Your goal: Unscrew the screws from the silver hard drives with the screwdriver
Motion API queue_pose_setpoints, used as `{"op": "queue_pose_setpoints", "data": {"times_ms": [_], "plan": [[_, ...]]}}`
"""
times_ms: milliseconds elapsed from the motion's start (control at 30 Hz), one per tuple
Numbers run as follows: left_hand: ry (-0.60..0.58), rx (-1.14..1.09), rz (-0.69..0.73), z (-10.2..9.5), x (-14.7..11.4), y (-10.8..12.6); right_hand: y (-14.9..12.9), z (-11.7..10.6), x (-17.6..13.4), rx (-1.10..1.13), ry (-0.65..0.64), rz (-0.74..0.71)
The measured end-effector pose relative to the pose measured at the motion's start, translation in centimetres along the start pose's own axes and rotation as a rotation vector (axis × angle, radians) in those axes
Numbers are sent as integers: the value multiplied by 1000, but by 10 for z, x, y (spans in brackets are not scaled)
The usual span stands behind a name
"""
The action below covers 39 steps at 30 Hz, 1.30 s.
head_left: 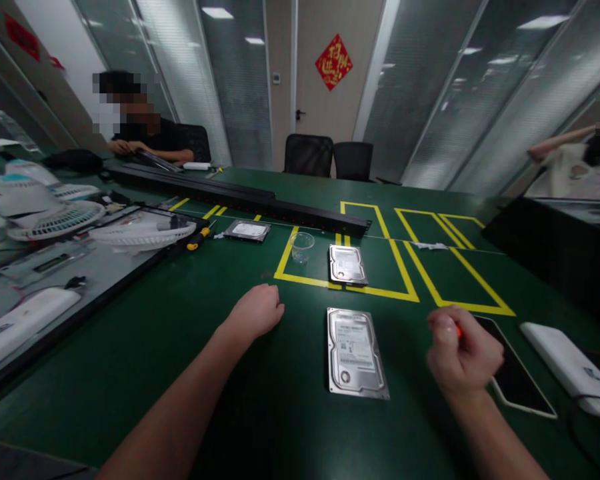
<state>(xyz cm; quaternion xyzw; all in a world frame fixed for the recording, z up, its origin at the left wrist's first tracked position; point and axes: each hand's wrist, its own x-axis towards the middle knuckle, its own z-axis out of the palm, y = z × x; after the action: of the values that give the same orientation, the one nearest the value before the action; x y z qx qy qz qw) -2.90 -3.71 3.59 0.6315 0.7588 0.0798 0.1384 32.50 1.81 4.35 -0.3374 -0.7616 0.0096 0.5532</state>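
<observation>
My left hand (258, 311) is a closed fist resting low over the green table, its fingers curled under and nothing showing from it. On the right, my right hand (463, 350) is closed around a small orange-red thing (459, 331); only a bit of it shows between the fingers, so its kind is hidden. Between my hands lies a silver hard drive (356, 353), label side up. Beyond it a second hard drive (347, 265) sits on the yellow tape lines. A clear plastic cup (302, 248) stands left of that one, and a third hard drive (248, 230) lies farther left.
A yellow-black screwdriver (199, 240) lies by a panel with white fan parts (143, 233). A long black bar (240, 200) crosses the table behind the drives. Right of my right hand are a phone (523, 373) and a white power bank (570, 367). Two people sit farther off.
</observation>
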Motion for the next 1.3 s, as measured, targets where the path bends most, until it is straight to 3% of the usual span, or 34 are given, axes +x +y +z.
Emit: {"op": "queue_pose_setpoints", "data": {"times_ms": [433,633,767,933,1100,1300], "plan": [[2,38,28,-7,-4,8,5,4,-4,-9,-25,28],[73,-232,314,-14,-6,43,4,4,-1,-8,-73,52],[56,-388,529,-1,5,87,4,8,4,-27,-219,77],[58,-316,643,30,35,130,9,13,7,-67,-366,131],[44,-296,638,51,52,141,11,11,8,-69,-363,167],[5,-307,609,60,56,139,12,11,8,-77,-364,189]]}}
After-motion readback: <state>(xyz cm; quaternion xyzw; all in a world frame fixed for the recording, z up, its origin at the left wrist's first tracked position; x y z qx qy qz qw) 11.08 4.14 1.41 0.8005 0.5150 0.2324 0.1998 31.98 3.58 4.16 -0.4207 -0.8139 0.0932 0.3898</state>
